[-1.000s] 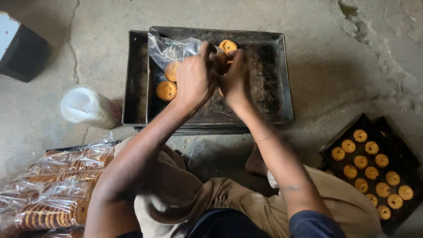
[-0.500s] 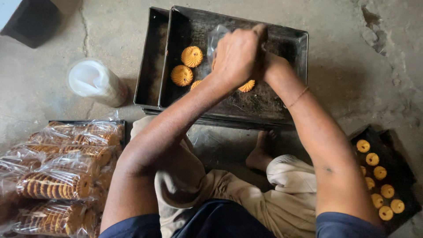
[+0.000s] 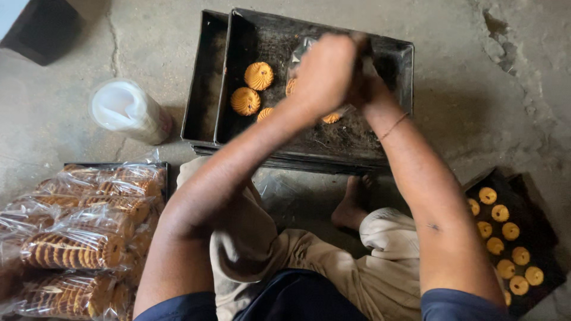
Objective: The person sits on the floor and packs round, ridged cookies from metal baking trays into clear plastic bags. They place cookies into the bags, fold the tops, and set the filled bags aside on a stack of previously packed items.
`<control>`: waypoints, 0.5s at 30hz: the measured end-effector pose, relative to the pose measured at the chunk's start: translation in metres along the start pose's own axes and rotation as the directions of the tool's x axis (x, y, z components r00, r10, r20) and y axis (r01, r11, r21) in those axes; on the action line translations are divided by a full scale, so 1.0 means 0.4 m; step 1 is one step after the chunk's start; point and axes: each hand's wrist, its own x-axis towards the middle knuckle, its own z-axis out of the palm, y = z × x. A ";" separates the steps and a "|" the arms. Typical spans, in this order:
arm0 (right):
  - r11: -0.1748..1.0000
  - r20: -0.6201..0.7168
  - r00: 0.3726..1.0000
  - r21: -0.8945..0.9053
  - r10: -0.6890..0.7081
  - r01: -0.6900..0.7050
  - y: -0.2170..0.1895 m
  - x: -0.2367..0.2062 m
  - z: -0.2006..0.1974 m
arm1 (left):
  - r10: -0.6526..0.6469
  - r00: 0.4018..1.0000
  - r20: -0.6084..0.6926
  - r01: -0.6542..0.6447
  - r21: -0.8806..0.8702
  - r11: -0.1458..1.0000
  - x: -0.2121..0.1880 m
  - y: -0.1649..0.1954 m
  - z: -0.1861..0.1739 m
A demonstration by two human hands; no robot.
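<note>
- Your left hand (image 3: 324, 74) and right hand (image 3: 364, 83) are pressed together over the tray (image 3: 380, 142), both closed around a clear bag (image 3: 302, 49) of biscuits. How tight the fingers sit, can't tell, too blurry.
- Bag's up off the tray, held between both hands, with a biscuit peeking out under them.
- Two loose biscuits (image 3: 259, 75) lie on the tray just left of your hands.
- Packed bags (image 3: 83, 249) sit by your left knee, a white roll (image 3: 128, 111) above them.
- Another biscuit tray (image 3: 535, 202) sits to your right.
</note>
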 end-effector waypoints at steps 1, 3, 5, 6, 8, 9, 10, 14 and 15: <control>0.998 0.005 1.000 -0.058 -0.026 0.026 0.017 0.015 0.000 | -0.011 1.000 -0.028 0.009 -0.072 0.997 -0.001 -0.012 -0.014; 0.983 0.011 0.997 -0.169 -0.074 0.074 0.041 0.043 0.002 | -0.031 0.997 -0.073 0.014 -0.215 0.977 -0.007 -0.030 -0.039; 0.988 0.028 0.999 -0.144 -0.045 0.048 0.044 0.057 0.008 | 0.013 0.998 -0.066 -0.025 -0.189 0.982 -0.015 -0.032 -0.048; 0.998 0.043 0.999 -0.062 0.019 -0.016 0.036 0.061 0.009 | 0.035 0.998 -0.057 -0.045 -0.179 0.983 -0.015 -0.033 -0.049; 0.992 0.107 0.993 -0.117 0.052 -0.039 0.000 0.057 0.008 | 0.028 0.995 -0.098 -0.038 -0.102 0.994 -0.011 -0.041 -0.042; 0.970 0.154 0.987 -0.245 0.037 0.002 -0.026 0.053 0.000 | 0.022 0.993 -0.117 -0.030 -0.067 0.997 -0.004 -0.053 -0.040; 0.929 0.196 0.980 -0.367 0.029 0.046 -0.056 0.050 -0.014 | -0.047 0.992 -0.116 0.033 -0.119 0.992 0.002 -0.069 -0.039; 0.614 0.366 0.927 -0.751 0.077 0.245 -0.156 0.036 -0.102 | -0.321 0.945 -0.067 0.283 -0.331 0.900 0.012 -0.159 -0.077; 0.848 0.296 0.946 -0.460 -0.131 0.261 -0.159 0.018 -0.120 | -0.385 0.921 -0.051 0.340 -0.377 0.862 0.007 -0.175 -0.093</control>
